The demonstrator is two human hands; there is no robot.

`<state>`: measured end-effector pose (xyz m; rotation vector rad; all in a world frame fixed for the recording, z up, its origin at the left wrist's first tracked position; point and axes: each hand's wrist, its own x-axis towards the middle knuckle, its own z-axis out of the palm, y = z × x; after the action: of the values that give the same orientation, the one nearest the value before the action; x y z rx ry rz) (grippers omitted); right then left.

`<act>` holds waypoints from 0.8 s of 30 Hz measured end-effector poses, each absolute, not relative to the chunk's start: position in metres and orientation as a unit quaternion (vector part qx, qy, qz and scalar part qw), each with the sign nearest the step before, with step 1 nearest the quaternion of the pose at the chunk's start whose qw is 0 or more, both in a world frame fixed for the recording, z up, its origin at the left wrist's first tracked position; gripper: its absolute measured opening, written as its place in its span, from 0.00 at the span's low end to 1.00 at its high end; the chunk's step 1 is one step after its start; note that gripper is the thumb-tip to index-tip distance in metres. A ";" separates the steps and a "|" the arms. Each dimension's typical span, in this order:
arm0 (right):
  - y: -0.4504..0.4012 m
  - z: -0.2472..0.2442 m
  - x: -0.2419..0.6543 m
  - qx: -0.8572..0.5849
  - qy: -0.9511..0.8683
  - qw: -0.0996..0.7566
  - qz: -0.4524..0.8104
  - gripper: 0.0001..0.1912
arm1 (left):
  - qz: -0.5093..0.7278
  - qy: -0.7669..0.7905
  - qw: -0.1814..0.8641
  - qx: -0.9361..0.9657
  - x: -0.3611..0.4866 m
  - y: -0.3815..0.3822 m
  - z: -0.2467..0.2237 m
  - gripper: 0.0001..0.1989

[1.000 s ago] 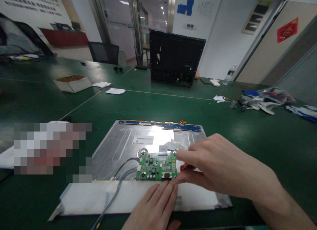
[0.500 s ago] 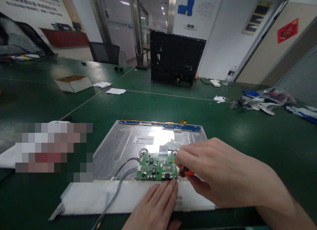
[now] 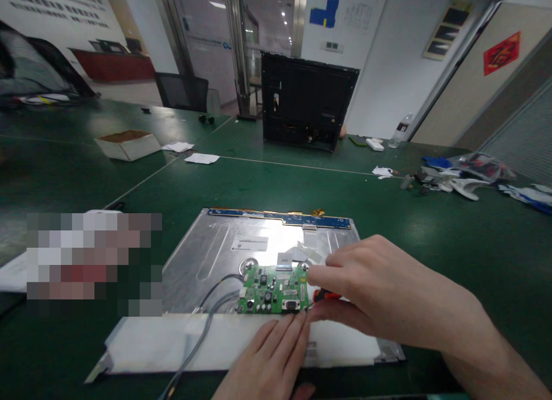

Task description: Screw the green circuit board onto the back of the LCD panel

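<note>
Near the front edge of the green desk (image 3: 224, 187) lies a flat silver metal panel (image 3: 190, 262), carrying a rectangular green circuit board (image 3: 276, 289). The right hand (image 3: 379, 291), fingers closed round a red-and-black-handled tool (image 3: 326, 296), slants it leftward to the board's near right corner; the left hand (image 3: 273, 351) rests straight-fingered beside, no grip visible.

Tool (image 3: 326, 296) partly hidden, wall lettering (image 3: 60, 14) blurred
</note>
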<state>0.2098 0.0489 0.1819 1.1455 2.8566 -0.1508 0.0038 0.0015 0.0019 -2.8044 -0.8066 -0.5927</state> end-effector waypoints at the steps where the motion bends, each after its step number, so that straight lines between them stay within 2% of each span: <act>1: 0.049 0.182 0.210 0.370 0.927 0.030 -0.047 0.10 | -0.199 -0.271 0.084 -0.938 0.004 0.001 0.002 0.25; 11: 0.049 0.181 0.209 0.346 0.937 0.000 -0.054 0.03 | -0.198 -0.269 0.086 -0.939 0.003 0.003 0.006 0.23; 16: 0.046 0.184 0.210 0.325 0.943 0.009 -0.076 0.09 | -0.201 -0.269 0.084 -0.938 0.004 0.002 0.004 0.23; 21: 0.045 0.183 0.209 0.347 0.936 0.010 -0.062 0.06 | -0.200 -0.275 0.076 -0.937 0.004 0.001 0.002 0.23; 24: 0.047 0.181 0.209 0.367 0.929 0.018 -0.044 0.09 | -0.206 -0.275 0.079 -0.936 0.004 0.001 0.001 0.23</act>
<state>0.2091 0.0470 0.1809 1.1394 2.8850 -0.1373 0.0042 0.0014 0.0012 -2.8017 -0.8222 -0.6163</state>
